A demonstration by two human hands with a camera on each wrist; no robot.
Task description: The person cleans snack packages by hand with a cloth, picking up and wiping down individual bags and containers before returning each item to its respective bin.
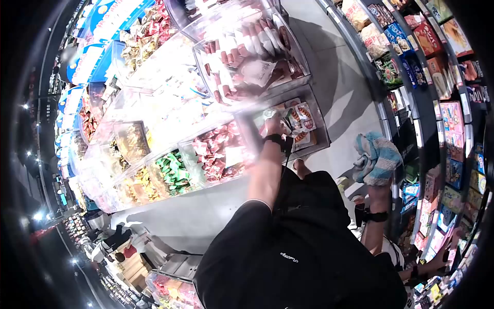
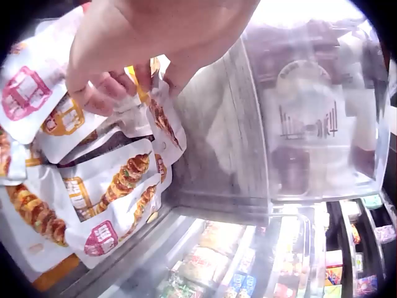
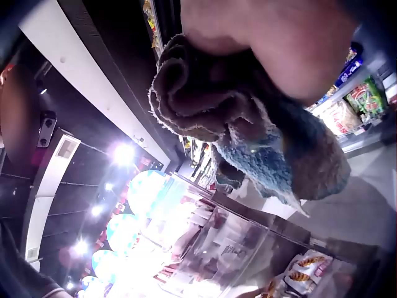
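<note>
Currently pinches one white snack pouch in the left hand, with at least five more pouches just below it inside one clear-walled bin; grips one blue-and-white striped towel in the right hand. Reaches forward with left arm, fingers curled; extends right arm outward, well apart.

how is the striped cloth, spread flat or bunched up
Bunched up: the striped cloth shows thick curls and deep creases, gathered in the right hand rather than laid flat.
</note>
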